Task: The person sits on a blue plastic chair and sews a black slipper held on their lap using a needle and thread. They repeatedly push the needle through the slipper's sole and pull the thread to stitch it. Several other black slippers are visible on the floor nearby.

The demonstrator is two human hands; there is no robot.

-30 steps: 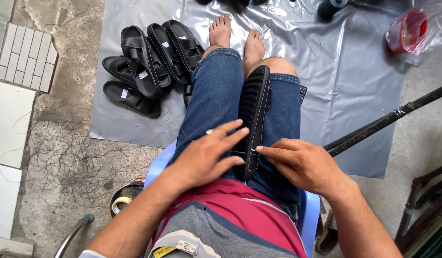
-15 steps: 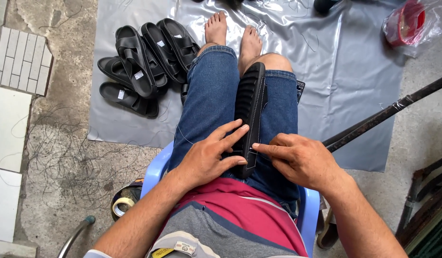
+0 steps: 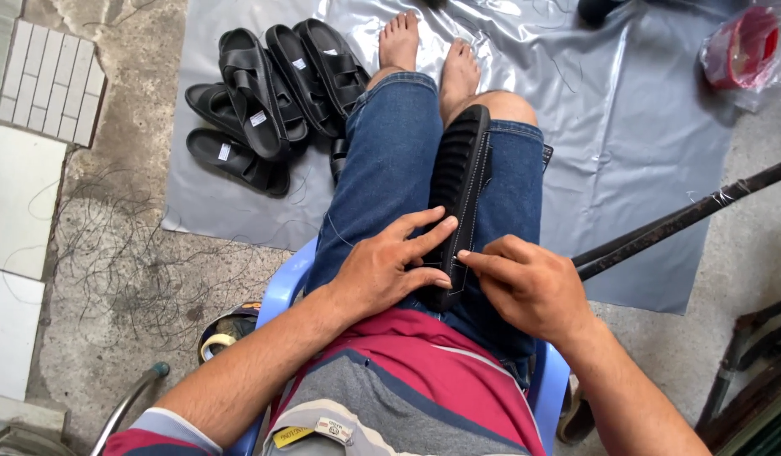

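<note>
A black sandal sole (image 3: 463, 173) with a ribbed tread and white stitching stands on edge between my knees, resting on my jeans. My left hand (image 3: 389, 266) lies flat against its near left side, fingers spread and pressing it. At the sole's near end my right hand (image 3: 525, 283) is closed, its fingertips pinched at the stitched edge. I cannot tell whether a needle or thread sits in those fingers. I sit on a blue plastic chair (image 3: 282, 291), bare feet on a grey plastic sheet (image 3: 627, 143).
A pile of several black sandals (image 3: 268, 101) lies on the sheet to my left. A red tape roll in a clear bag (image 3: 741, 46) is far right. A dark rod (image 3: 686, 219) slants across the right side. Loose threads litter the concrete at left.
The view has tilted slightly, so everything sits a little lower in frame. Both hands stay on the sole's near end, with only small finger movement.
</note>
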